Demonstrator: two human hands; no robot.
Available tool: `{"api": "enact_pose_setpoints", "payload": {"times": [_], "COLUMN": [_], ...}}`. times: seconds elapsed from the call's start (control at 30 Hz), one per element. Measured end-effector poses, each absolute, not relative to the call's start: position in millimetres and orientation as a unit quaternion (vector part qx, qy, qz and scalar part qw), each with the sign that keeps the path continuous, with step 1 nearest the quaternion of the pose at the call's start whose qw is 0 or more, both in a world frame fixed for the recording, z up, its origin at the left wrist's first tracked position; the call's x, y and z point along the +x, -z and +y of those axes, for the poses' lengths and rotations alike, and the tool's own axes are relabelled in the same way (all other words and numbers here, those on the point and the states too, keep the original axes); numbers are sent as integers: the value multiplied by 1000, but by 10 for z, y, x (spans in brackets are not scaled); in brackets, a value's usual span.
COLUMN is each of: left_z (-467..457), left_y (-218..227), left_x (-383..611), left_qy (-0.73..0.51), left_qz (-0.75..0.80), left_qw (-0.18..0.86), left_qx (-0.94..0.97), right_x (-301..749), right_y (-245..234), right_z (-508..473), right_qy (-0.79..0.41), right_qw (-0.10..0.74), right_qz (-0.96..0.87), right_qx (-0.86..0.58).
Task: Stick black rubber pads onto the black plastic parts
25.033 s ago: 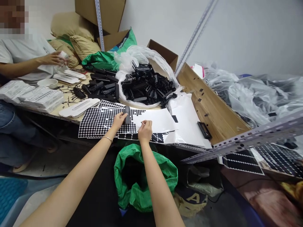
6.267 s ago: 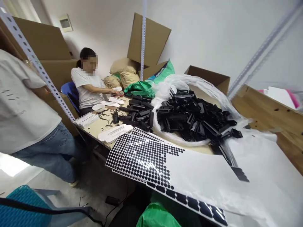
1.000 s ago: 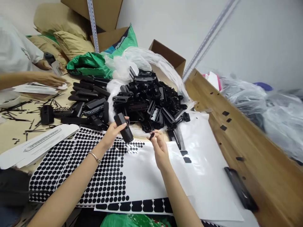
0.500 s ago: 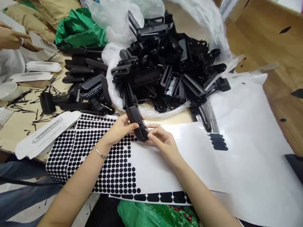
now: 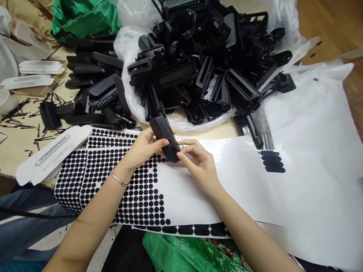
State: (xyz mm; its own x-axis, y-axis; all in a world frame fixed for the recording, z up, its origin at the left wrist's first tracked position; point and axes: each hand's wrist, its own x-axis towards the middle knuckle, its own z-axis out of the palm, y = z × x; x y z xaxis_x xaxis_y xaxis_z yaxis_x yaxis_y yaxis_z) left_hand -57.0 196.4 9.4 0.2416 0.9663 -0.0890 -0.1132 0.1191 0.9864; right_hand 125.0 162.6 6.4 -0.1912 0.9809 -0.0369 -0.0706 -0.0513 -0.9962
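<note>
The left hand (image 5: 143,149) grips the black part (image 5: 165,138) between thumb and fingers, a bracelet (image 5: 119,179) on its wrist; the right hand (image 5: 200,162) has its thumb and fingers bent together at the part's near end, touching it, though I cannot tell whether they also pinch something small; the part is tilted, its far end leaning left, over the sheets near the front edge of the table (image 5: 11,155); left of it, a dotted sheet (image 5: 99,170) carries rows of black dots, while its right portion is bare white; farther right, dark ovals (image 5: 272,161) sit in a short stack; behind the hands, toward the table's back edge, a pile (image 5: 178,75) of black parts fills a clear bag (image 5: 124,49); more black parts lie left of the bag; cards (image 5: 53,155) lie at the table's front edge, left of the dotted sheet; below that edge is a green sack (image 5: 184,253).
</note>
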Motion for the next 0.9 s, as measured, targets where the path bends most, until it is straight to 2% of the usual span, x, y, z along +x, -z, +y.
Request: {"api": "enact_pose_setpoints", "payload": {"times": [0.43,0.77,0.9], "left_z": [1954,1976,1977], "left_y": [-149,-108,-91], "left_x": [-556,-570,-556], "left_qy": [-431,-421,-417], "left_qz": [447,443,450], "left_qw": [611,632,631], "left_qx": [491,476,475], "right_x": [1257,1280,1260], "right_y": [-34,-65,-58], "right_z": [1626,1626,1616], "right_qy": [-545,-601,-580], "right_qw": [422,410,416], "right_qz": [-568,-544,-549], "right_qx": [-451,-418,-435]}}
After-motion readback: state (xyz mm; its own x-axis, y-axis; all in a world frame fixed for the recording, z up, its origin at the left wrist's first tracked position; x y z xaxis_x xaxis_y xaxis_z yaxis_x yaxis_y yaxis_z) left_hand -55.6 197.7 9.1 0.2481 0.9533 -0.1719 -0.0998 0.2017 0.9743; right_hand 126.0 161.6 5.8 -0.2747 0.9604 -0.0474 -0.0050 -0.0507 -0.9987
